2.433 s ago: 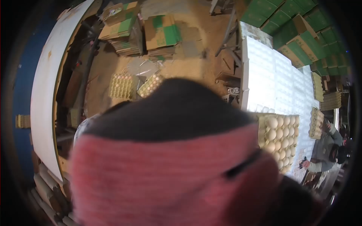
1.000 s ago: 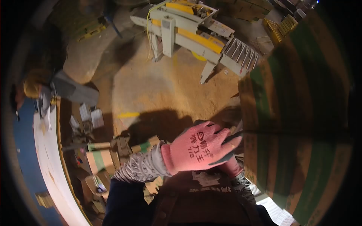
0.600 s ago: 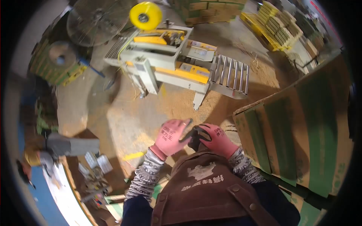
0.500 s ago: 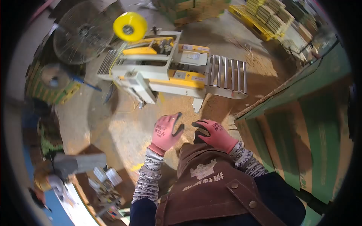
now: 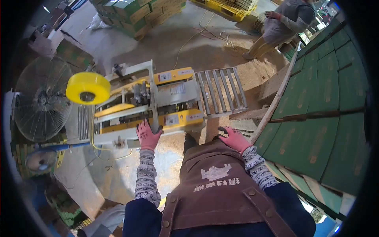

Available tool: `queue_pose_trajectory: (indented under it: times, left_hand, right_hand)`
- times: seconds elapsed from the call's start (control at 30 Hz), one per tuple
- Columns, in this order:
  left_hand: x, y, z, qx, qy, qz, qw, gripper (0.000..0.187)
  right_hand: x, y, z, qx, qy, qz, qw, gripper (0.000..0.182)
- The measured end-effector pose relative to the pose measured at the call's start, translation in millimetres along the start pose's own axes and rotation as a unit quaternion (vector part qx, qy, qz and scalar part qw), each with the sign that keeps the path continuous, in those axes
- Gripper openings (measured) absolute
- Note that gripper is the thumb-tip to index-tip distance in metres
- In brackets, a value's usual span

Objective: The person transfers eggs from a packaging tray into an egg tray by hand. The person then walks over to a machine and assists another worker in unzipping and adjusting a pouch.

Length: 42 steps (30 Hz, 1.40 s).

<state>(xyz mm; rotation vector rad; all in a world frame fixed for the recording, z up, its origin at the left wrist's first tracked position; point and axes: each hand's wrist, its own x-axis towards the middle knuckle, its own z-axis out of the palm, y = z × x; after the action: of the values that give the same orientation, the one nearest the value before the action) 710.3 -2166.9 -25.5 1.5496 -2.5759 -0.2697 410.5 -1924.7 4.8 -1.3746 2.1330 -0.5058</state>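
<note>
My left hand, in a pink glove with dark fingertips, is spread at the near edge of the carton-sealing machine; whether it touches the frame is hard to tell. It holds nothing. My right hand, gloved the same way, hovers in front of the brown apron, below the metal roller section. Its fingers are apart and hold nothing. A yellow tape roll stands up at the machine's left part.
Stacked green cartons rise close on the right. A large fan stands at the left. More cartons and a yellow pallet lie beyond. Another person stands at the upper right.
The view has turned and come nearer the machine. My left hand has moved forward to its edge. My hands are farther apart, and another person has come into view.
</note>
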Motion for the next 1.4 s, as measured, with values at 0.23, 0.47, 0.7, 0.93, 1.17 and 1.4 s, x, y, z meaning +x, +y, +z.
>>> queue_pose_trajectory:
  times: [0.23, 0.47, 0.7, 0.93, 1.17, 1.4]
  left_hand:
    - [15.3, -5.8, 11.9, -0.093, -0.016, 0.042, 0.995, 0.072]
    - [26.9, -38.2, -20.4, -0.269, 0.042, -0.015, 0.962, 0.059]
    - [34.5, -244.7, -75.9, 0.001, 0.269, -0.271, 0.924, 0.058]
    - [67.2, -347.5, -59.9, -0.243, -0.045, -0.355, 0.901, 0.051]
    - [78.1, -355.2, -42.6, -0.492, 0.033, -0.439, 0.751, 0.02]
    - [84.0, -346.2, -53.1, -0.466, 0.045, -0.438, 0.767, 0.023]
  right_hand:
    - [51.1, -9.1, 18.0, 0.199, -0.009, 0.145, 0.969, 0.039]
    - [185.3, -100.0, 28.1, 0.299, -0.229, 0.106, 0.92, 0.036]
    - [232.5, -140.1, 113.9, 0.512, -0.189, 0.159, 0.823, 0.04]
    - [234.3, -156.6, 210.1, 0.531, 0.044, 0.298, 0.792, 0.042]
    - [244.5, -171.1, 174.1, 0.557, -0.06, 0.316, 0.766, 0.036]
    - [245.3, -178.9, 174.8, 0.586, -0.051, 0.352, 0.729, 0.022]
